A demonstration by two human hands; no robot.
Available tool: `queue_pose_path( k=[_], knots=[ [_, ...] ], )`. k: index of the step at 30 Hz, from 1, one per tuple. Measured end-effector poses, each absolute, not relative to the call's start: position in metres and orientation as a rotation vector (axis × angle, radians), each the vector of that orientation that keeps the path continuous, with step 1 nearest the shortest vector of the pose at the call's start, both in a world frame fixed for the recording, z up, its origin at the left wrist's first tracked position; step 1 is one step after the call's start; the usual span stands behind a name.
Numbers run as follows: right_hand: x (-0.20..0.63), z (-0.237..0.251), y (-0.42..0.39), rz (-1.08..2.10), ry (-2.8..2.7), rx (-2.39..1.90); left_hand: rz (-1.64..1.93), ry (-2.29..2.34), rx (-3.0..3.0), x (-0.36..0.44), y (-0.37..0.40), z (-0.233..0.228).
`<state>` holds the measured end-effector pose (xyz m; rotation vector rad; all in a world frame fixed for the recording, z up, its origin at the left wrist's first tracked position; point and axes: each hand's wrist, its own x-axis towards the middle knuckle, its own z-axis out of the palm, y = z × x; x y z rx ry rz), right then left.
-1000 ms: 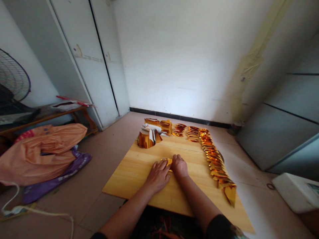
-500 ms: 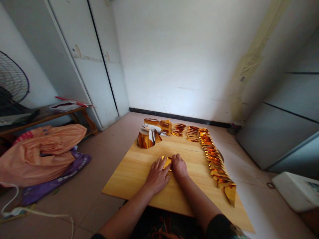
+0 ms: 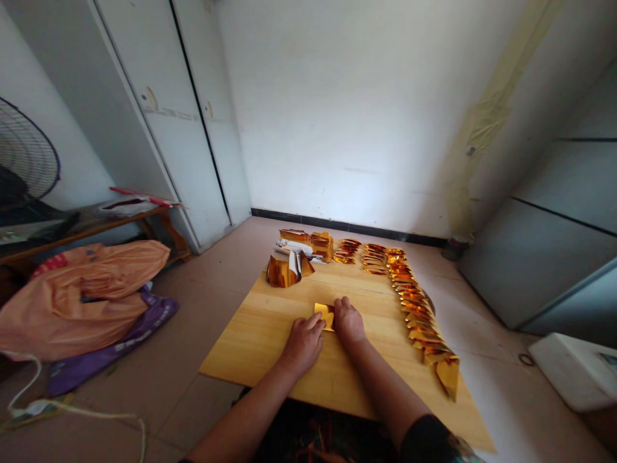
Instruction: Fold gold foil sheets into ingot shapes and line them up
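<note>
On the wooden board lies a small piece of gold foil paper, partly hidden by my fingers. My left hand is at its left and near edge, fingers drawn together and closed on it. At the right edge, my right hand has its fingers curled, closed on the paper. Along the board's right side runs a long row of folded gold foil pieces. Shorter rows of folded pieces lie at the far edge.
Stacks of gold foil paper with white backing stand at the board's far left corner. An orange bag and a purple bag lie on the floor at left. A white box is at right.
My left hand has pulled its fingers in from spread flat over the foil paper to a closed grip at its near edge, uncovering more of it. My right hand has barely moved.
</note>
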<state>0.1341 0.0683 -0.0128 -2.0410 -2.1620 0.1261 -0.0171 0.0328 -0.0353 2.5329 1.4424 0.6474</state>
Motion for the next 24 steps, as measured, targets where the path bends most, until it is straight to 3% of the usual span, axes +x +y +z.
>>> queue_pose_path(
  k=[8,24],
  knots=[
    [0.137,-0.014,0.071,0.186,-2.104,-2.057,0.560,1.578,2.560,-0.009,0.024,-0.030],
    [0.136,-0.026,0.070,-0.053,-2.089,-2.103,0.483,1.571,2.588,-0.004,0.036,-0.011]
  ],
)
